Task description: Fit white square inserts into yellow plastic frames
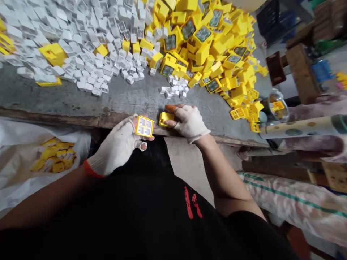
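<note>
Two gloved hands work at the near edge of a grey bench [81, 97]. The left hand [119, 146] pinches a small yellow square frame [144, 126] between thumb and bare fingertips, holding it upright with its four-paned face turned toward the camera; the frame sits at the fingertips, just over the bench edge. Right beside it, the right hand [189, 121] rests on the bench with fingers curled around a second yellow piece [166, 118], thumb under and forefinger over it; the grip looks closed, though the glove hides part of the piece. Just beyond the right hand lies a little cluster of white caps [175, 90]. Farther out from both hands, a big heap of white caps [81, 43] spreads to the left and a heap of yellow housings [211, 47] to the right. Below and outward of the left hand, a white sack [16, 162] holds more yellow pieces.
</note>
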`<state>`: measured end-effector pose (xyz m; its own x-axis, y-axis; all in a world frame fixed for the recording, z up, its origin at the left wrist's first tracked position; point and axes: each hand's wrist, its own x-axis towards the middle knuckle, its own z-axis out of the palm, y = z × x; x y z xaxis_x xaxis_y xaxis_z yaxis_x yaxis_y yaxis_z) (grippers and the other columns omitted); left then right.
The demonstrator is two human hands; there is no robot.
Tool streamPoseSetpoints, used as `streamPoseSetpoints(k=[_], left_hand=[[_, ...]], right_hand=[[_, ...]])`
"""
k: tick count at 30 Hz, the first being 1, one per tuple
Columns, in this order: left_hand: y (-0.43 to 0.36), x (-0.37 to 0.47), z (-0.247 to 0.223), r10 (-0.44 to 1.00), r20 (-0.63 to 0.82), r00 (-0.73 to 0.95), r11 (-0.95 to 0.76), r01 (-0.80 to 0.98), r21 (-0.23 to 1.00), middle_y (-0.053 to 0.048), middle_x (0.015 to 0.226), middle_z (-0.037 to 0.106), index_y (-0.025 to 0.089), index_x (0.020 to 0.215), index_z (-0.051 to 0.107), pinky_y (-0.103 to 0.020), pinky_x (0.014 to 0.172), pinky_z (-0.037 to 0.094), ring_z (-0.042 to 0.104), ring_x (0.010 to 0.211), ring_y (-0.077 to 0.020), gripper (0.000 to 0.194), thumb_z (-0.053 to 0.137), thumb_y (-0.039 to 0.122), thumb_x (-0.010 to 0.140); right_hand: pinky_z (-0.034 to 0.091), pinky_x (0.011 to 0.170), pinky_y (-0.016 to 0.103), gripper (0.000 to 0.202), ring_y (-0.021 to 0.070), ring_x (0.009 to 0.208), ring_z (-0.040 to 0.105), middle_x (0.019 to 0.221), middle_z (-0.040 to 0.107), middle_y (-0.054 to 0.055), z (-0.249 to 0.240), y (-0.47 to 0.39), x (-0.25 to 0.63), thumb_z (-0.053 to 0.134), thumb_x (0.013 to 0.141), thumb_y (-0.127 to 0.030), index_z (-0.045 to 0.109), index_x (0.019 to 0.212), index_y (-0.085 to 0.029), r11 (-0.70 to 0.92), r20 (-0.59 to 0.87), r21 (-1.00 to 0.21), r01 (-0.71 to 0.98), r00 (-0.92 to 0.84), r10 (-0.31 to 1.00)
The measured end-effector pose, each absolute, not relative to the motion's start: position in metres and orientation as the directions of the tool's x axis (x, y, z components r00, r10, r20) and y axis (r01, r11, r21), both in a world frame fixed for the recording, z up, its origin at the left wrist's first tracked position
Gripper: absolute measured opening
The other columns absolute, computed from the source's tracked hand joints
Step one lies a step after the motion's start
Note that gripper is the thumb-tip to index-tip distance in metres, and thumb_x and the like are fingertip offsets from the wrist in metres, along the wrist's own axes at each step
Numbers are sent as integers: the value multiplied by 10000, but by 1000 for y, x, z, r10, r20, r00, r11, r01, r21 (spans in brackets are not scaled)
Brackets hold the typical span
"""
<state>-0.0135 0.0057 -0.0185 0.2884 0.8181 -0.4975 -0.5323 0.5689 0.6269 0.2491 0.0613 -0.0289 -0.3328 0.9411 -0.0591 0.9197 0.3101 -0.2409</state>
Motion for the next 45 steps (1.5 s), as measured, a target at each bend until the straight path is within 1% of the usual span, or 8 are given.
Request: streamPoseSetpoints(k=[3, 6, 11, 21, 30, 34, 38, 45], left_hand=[[-1, -9, -15, 822, -497, 279, 564, -519, 642, -126, 1132, 834, 204, 1296, 772, -276, 562, 546, 808, 779, -246, 239, 647, 326, 1133], [-8, -6, -10, 819, -497, 288, 570, -510, 644, -138, 1217, 848, 220, 1410, 750, -292, 589, 558, 830, 834, -263, 302, 627, 282, 1141], [-15, 3, 2, 814, -493, 308, 578, -514, 634, -131, 1255, 870, 203, 1278, 746, -269, 601, 589, 823, 861, -235, 181, 618, 185, 1152], [-24, 5, 2, 823, -479, 306, 566, -520, 640, -119, 1044, 863, 180, 1092, 777, -281, 617, 644, 808, 803, -222, 96, 692, 140, 1111], [-27, 4, 0, 843, -427, 327, 537, -549, 640, -129, 1062, 873, 174, 1068, 827, -284, 614, 658, 808, 809, -223, 47, 786, 160, 1048], [-31, 5, -2, 853, -408, 325, 521, -561, 643, -119, 1022, 873, 174, 1022, 856, -268, 623, 653, 790, 801, -209, 48, 812, 155, 1023], [-34, 6, -4, 883, -349, 315, 470, -576, 669, -117, 1038, 881, 177, 1003, 876, -242, 611, 633, 796, 859, -225, 50, 878, 162, 955], [-32, 5, -20, 872, -291, 393, 480, -574, 663, -129, 1186, 884, 190, 1195, 889, -245, 637, 669, 842, 1003, -256, 369, 1025, 345, 890]], right_hand=[[639, 1110, 578, 631, 411, 1278, 777, 1402, 845, 178, -30, 53, 251, 918, 937, -459, 806, 1517, -239, 409, 4, -277, 869, -425, 905], [680, 1074, 522, 619, 356, 1229, 786, 1361, 838, 109, -15, 33, 253, 883, 972, -607, 806, 1496, -286, 479, 178, -413, 775, -448, 876], [705, 1105, 517, 664, 342, 1239, 808, 1398, 828, 102, 14, 4, 244, 809, 1029, -733, 796, 1541, -310, 561, 285, -537, 630, -491, 823], [701, 1133, 573, 664, 375, 1250, 815, 1386, 846, 146, 8, -5, 241, 774, 1057, -727, 798, 1550, -283, 623, 320, -465, 629, -537, 780], [714, 1102, 545, 668, 356, 1219, 829, 1361, 862, 129, 11, -11, 240, 721, 1065, -779, 822, 1508, -289, 619, 389, -488, 616, -482, 786], [718, 1074, 525, 646, 354, 1207, 836, 1358, 868, 136, 9, -14, 237, 732, 1071, -752, 825, 1502, -281, 617, 356, -482, 622, -505, 786], [727, 1026, 515, 617, 339, 1164, 848, 1324, 875, 134, 8, -20, 235, 725, 1096, -713, 814, 1507, -261, 647, 414, -483, 590, -498, 762], [732, 976, 516, 554, 328, 1142, 840, 1333, 867, 117, 10, -23, 242, 751, 1111, -622, 769, 1571, -314, 708, 513, -445, 549, -492, 704]])
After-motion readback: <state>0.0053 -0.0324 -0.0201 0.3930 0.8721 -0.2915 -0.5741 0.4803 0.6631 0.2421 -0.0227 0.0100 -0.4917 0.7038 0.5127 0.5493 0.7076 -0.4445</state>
